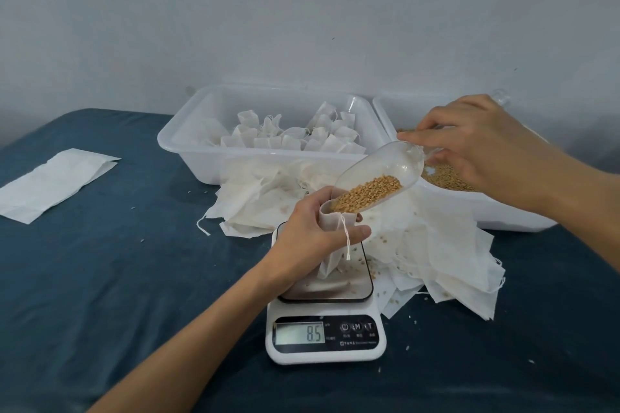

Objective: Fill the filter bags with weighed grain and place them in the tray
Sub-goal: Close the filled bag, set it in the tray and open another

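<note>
Filter bag (335, 228) gripped by left hand (312, 238) over scale (327, 322); right hand (476, 144) pinching clear scoop (379, 178), grain (365, 193) at bag's mouth; tray (268, 131) beyond the left hand

Both forearms are bare to the frame edge, with no sleeves, rings or watch visible.

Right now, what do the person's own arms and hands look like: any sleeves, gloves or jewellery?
Both hands are bare: no gloves, rings or watch on the left hand or the right hand. Both forearms are uncovered as far as the frame shows, with no sleeve in view.
</note>
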